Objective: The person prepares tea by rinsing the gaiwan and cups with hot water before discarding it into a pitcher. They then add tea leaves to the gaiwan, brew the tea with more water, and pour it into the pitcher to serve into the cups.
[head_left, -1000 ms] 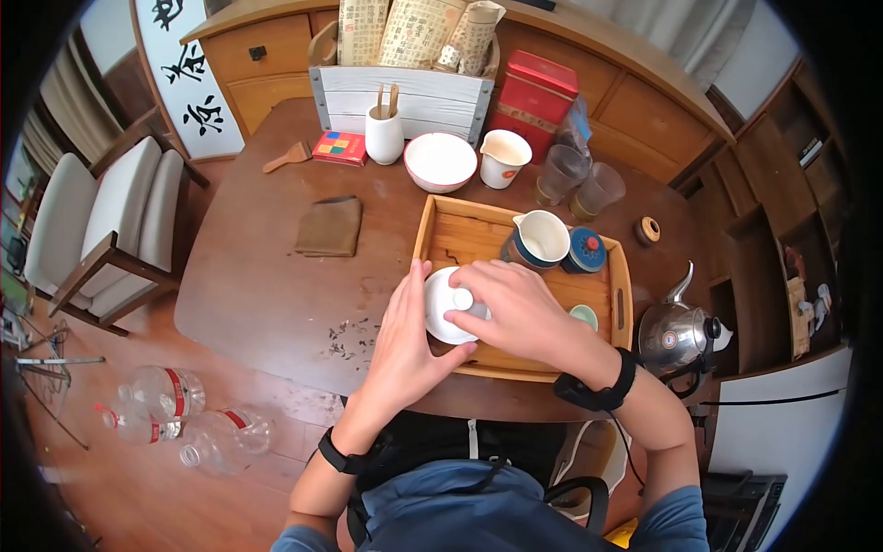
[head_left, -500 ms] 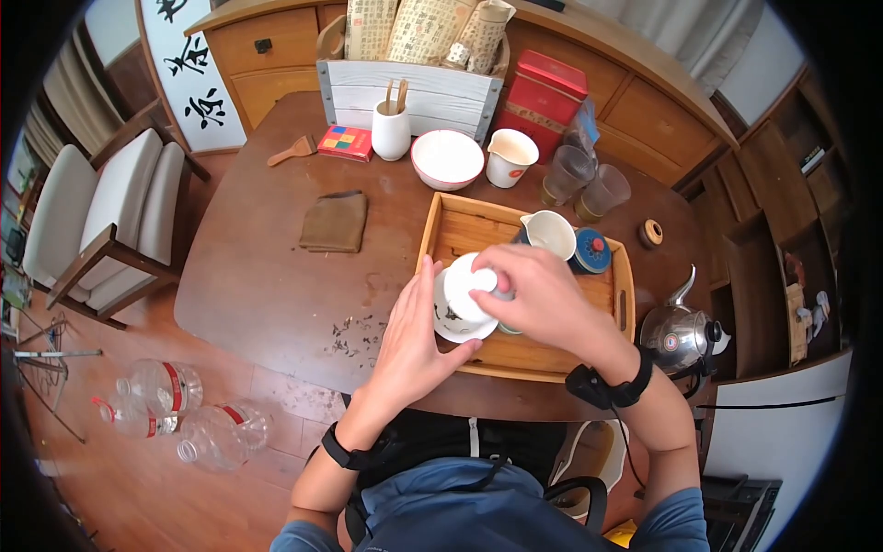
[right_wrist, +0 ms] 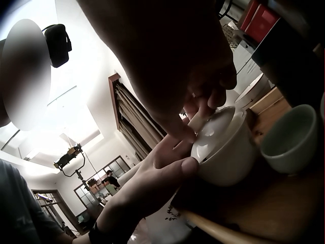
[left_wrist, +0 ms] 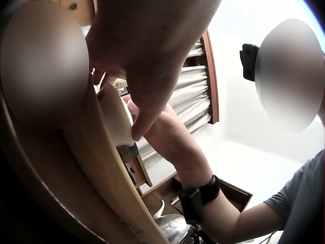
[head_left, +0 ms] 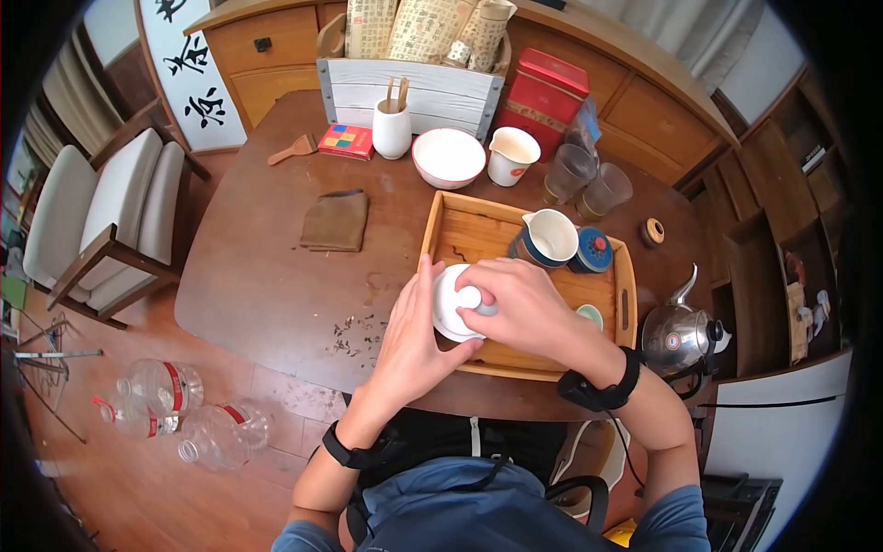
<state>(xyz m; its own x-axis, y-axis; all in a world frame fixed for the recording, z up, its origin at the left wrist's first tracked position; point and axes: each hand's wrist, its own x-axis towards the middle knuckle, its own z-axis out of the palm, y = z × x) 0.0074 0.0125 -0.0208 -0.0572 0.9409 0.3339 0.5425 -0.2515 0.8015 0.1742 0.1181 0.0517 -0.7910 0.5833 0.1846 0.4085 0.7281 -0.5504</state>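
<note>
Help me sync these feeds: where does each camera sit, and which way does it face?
Head: on the head, facing forward and down over the tray; left hand and right hand show.
Left wrist: on that wrist, looking past the left hand toward the right arm and kettle.
Right wrist: on that wrist, looking past the right hand at the lidded cup and left hand.
Head and right wrist share the lidded cup.

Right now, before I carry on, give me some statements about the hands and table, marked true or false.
1. The right hand pinches the white lid by its knob. True.
2. The silver kettle stands outside the wooden tray. True.
3. The left hand touches the silver kettle. False: it is at the white cup.
4. The brown cloth lies inside the wooden tray. False: it lies on the table.
5. Dark leaf bits lie on the table. True.
</note>
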